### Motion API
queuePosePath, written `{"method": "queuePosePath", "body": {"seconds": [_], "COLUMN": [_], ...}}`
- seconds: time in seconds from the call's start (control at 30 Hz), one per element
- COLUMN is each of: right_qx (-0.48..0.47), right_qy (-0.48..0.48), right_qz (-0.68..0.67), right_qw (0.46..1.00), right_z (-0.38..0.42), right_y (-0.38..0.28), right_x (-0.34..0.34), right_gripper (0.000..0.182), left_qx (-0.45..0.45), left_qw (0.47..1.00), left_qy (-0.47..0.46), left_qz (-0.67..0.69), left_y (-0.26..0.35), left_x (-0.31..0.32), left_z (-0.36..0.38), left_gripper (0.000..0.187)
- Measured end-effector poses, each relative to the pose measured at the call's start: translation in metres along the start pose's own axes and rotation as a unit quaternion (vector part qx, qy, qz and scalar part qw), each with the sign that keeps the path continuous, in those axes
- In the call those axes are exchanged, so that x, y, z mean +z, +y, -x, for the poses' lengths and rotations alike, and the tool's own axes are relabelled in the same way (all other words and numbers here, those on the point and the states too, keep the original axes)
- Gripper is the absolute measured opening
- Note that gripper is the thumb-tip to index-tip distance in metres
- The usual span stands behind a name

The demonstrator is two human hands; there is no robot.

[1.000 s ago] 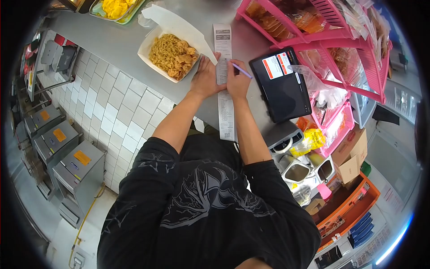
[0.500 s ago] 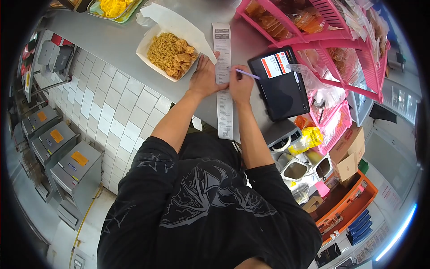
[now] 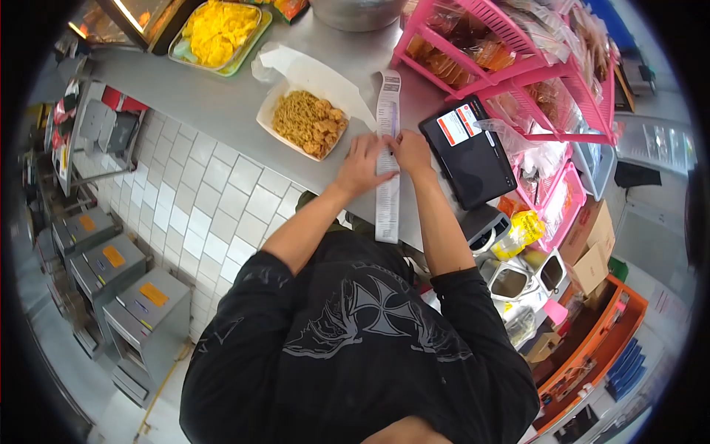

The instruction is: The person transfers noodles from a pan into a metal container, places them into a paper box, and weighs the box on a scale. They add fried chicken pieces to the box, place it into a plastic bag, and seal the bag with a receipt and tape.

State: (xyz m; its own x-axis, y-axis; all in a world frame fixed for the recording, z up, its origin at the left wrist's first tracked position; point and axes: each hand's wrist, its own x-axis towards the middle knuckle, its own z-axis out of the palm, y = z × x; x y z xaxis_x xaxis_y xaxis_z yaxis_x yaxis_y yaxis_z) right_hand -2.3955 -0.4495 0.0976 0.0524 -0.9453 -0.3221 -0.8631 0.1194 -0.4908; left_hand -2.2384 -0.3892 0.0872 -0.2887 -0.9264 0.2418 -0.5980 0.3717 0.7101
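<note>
A long printed receipt [image 3: 387, 203] lies lengthwise on the steel counter, its far end curling up. My left hand [image 3: 362, 164] rests at its left edge, fingers spread and thumb stretched across the paper. On the other side, my right hand [image 3: 411, 152] is closed with its fingertips over the receipt. A thin purple pen [image 3: 393, 116] shows faintly beyond those fingertips; its lower part is hidden by the hand. Left of the receipt stands an open paper box [image 3: 266, 118] holding noodles [image 3: 296, 115] and fried chicken pieces [image 3: 325, 122]. A black tablet [image 3: 473, 166] with a lit screen lies to the right.
Pink baskets [image 3: 510, 74] of bagged goods stand at the back right. A tray of yellow food [image 3: 220, 33] sits far left on the counter, a metal pot [image 3: 356, 11] at the back. Metal containers [image 3: 509, 283] and a yellow packet [image 3: 521, 233] are near my right arm.
My right hand has drawn the pen from over the tablet's edge to the receipt. My left hand has turned, its thumb now across the paper. The whole view has shifted slightly.
</note>
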Motion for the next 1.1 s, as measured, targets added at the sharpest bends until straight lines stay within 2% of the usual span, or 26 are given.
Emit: {"method": "queuePosePath", "body": {"seconds": [0.03,0.1,0.17,0.2,0.23,0.27,0.3,0.37,0.43,0.47,0.53,0.57,0.6,0.63,0.67,0.7,0.73,0.77,0.83,0.87,0.9,0.93,0.97,1.0,1.03,1.1], "right_qx": [0.007,0.028,0.019,0.002,0.017,-0.041,-0.098,-0.165,-0.238,-0.227,-0.139,-0.126,-0.031,0.058,0.132,0.141,0.187,0.231,0.228,0.223,0.227,0.176,0.118,0.107,0.106,0.119], "right_qy": [0.007,0.12,0.161,0.195,0.208,0.225,0.241,0.195,0.232,0.242,0.211,0.217,0.175,0.133,0.073,0.075,0.01,-0.053,-0.044,-0.04,-0.033,0.043,0.115,0.13,0.137,0.179], "right_qz": [-0.002,-0.11,-0.153,-0.191,-0.188,-0.176,-0.163,-0.219,-0.113,-0.113,0.031,0.03,-0.023,-0.074,-0.092,-0.096,-0.101,-0.105,-0.127,-0.148,-0.148,-0.264,-0.374,-0.387,-0.389,-0.518], "right_qw": [1.0,0.986,0.975,0.962,0.96,0.957,0.952,0.942,0.936,0.936,0.967,0.967,0.984,0.987,0.984,0.983,0.977,0.966,0.964,0.963,0.962,0.947,0.913,0.907,0.905,0.828], "right_z": [0.007,0.018,0.021,0.025,0.026,0.023,0.017,0.007,0.001,0.006,0.018,0.027,0.033,0.035,0.045,0.053,0.063,0.07,0.08,0.091,0.102,0.115,0.128,0.14,0.147,0.157], "right_y": [-0.003,-0.011,-0.026,-0.033,-0.045,-0.062,-0.079,-0.112,-0.146,-0.157,-0.175,-0.18,-0.184,-0.187,-0.194,-0.193,-0.191,-0.189,-0.179,-0.179,-0.177,-0.176,-0.181,-0.185,-0.189,-0.194], "right_x": [-0.003,-0.01,-0.019,-0.023,-0.028,-0.031,-0.03,-0.012,0.025,0.042,0.067,0.072,0.075,0.073,0.058,0.053,0.05,0.049,0.072,0.08,0.086,0.086,0.079,0.07,0.065,0.064], "right_gripper": [0.038,0.032,0.028,0.025,0.025,0.024,0.023,0.033,0.048,0.048,0.064,0.064,0.068,0.072,0.072,0.072,0.07,0.069,0.063,0.058,0.058,0.056,0.054,0.046,0.046,0.055], "left_qx": [0.009,-0.042,-0.141,-0.129,-0.081,-0.029,-0.012,0.007,0.005,0.009,0.027,-0.069,-0.166,-0.156,-0.2,-0.246,-0.138,-0.134,-0.363,-0.359,-0.347,-0.329,-0.323,-0.306,-0.271,-0.285], "left_qw": [1.0,0.976,0.956,0.961,0.97,0.976,0.978,0.994,0.991,0.988,0.984,0.994,0.986,0.988,0.98,0.969,0.989,0.989,0.911,0.912,0.886,0.851,0.853,0.892,0.885,0.855], "left_qy": [-0.005,0.147,0.162,0.151,0.126,0.104,0.097,-0.007,-0.074,-0.08,-0.092,-0.041,0.011,0.007,-0.004,-0.018,0.002,-0.004,-0.188,-0.192,-0.297,-0.395,-0.396,-0.316,-0.221,-0.136], "left_qz": [0.002,-0.153,-0.2,-0.19,-0.191,-0.191,-0.182,-0.107,-0.116,-0.135,-0.153,-0.07,0.015,0.019,0.011,0.0,-0.062,-0.06,-0.051,-0.051,-0.079,-0.105,-0.103,0.106,0.309,0.411], "left_y": [0.008,0.015,0.004,-0.008,-0.026,-0.041,-0.05,-0.057,-0.079,-0.09,-0.109,-0.116,-0.121,-0.119,-0.11,-0.102,-0.109,-0.101,-0.083,-0.086,-0.091,-0.095,-0.103,-0.116,-0.125,-0.121], "left_x": [-0.009,-0.034,-0.063,-0.071,-0.077,-0.087,-0.103,-0.142,-0.189,-0.212,-0.244,-0.257,-0.265,-0.266,-0.266,-0.265,-0.248,-0.241,-0.234,-0.238,-0.241,-0.241,-0.24,-0.239,-0.242,-0.246], "left_z": [0.012,0.034,0.039,0.049,0.059,0.063,0.063,0.081,0.096,0.1,0.099,0.101,0.1,0.096,0.096,0.1,0.104,0.093,0.057,0.047,0.034,0.023,0.026,0.038,0.047,0.059], "left_gripper": [0.082,0.071,0.052,0.052,0.043,0.034,0.034,0.021,0.022,0.023,0.026,0.025,0.027,0.027,0.031,0.037,0.042,0.042,0.049,0.049,0.051,0.054,0.054,0.057,0.062,0.069]}}
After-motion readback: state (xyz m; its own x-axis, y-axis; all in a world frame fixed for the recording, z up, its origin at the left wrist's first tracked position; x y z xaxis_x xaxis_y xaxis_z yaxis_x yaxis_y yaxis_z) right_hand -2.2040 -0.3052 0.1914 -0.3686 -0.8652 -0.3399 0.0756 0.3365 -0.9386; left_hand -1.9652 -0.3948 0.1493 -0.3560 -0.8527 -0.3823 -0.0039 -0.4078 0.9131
